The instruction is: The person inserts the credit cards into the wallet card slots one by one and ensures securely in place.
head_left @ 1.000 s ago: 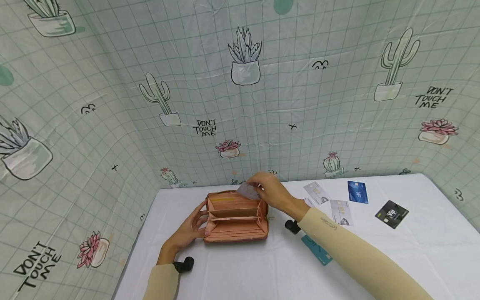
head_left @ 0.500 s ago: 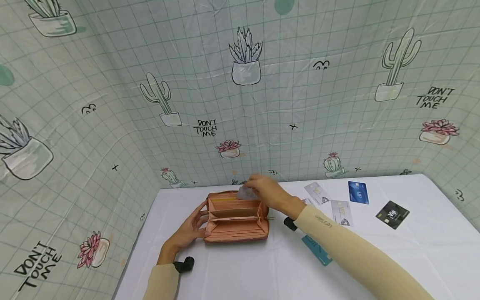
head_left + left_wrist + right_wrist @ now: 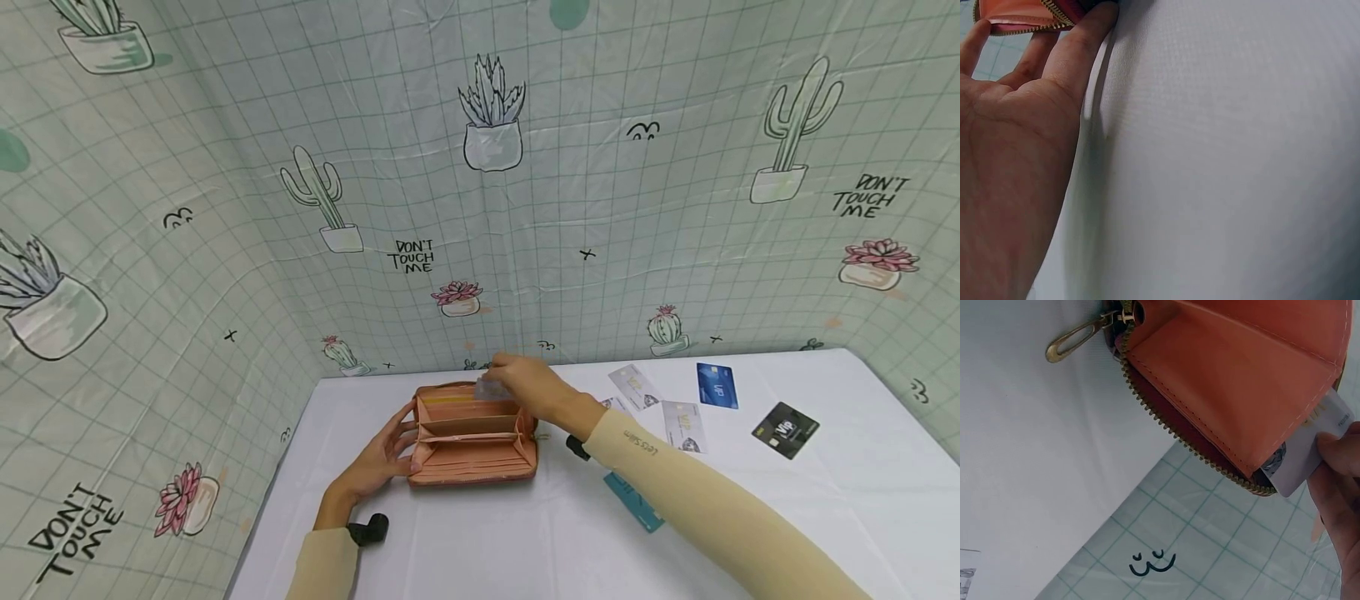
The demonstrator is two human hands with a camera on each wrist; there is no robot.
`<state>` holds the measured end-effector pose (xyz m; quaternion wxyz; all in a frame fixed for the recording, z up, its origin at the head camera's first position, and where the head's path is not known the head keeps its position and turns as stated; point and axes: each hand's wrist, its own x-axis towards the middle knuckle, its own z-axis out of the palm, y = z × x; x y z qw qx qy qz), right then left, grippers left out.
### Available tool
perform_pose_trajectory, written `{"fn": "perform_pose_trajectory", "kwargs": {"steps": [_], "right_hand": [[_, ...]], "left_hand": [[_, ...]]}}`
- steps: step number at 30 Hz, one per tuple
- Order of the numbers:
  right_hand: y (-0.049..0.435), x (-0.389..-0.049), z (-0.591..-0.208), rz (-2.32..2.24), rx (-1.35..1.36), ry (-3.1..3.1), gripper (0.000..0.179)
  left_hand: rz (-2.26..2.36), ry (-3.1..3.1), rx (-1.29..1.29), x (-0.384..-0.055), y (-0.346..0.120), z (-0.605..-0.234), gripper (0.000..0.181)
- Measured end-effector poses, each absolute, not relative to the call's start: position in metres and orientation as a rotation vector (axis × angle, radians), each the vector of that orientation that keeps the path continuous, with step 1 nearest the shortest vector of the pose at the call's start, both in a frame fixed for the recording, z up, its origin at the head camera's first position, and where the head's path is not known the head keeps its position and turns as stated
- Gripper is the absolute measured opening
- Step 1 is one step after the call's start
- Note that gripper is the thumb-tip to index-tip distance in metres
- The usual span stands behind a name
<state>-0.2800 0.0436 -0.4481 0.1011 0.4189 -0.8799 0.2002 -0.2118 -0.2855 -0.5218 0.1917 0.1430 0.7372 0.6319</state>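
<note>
An orange zip-around wallet (image 3: 474, 455) lies spread on the white table, its compartments facing up. At its left end my left hand (image 3: 377, 460) grips the edge, with the thumb by the near corner and the other fingers along the side. My right hand (image 3: 536, 388) is over the far right corner and pinches a silver-grey card (image 3: 491, 390). In the right wrist view the card (image 3: 1311, 449) is partly tucked behind the wallet's inner wall (image 3: 1235, 381), thumb on its face. A yellow strip (image 3: 448, 399) shows in the back slot.
Right of the wallet lie several loose cards: silver ones (image 3: 635, 387) (image 3: 683, 426), a blue one (image 3: 717, 385), a black one (image 3: 785, 430). A teal card (image 3: 633, 502) is partly under the right forearm. A patterned cloth (image 3: 555, 208) rises behind the table.
My right hand has shifted slightly down and left with the silver-grey card, and less of the card shows above the wallet. The left hand and the wallet have stayed put.
</note>
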Motion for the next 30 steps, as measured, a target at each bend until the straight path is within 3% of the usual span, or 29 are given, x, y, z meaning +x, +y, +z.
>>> {"fn": "perform_pose_trajectory", "kwargs": {"steps": [17,30], "right_hand": [[0.0393,-0.2855,-0.4467,0.447,1.371,-2.582,0.032],[0.0359,-0.2782,-0.4539,0.323,1.255,-2.537,0.034]], "left_hand": [[1.751,2.087,0.381,-0.2127,-0.2847,-0.5211,0.107],[1.742,2.100,0.392,-0.2113,-0.2848,-0.5206,0.106]]}}
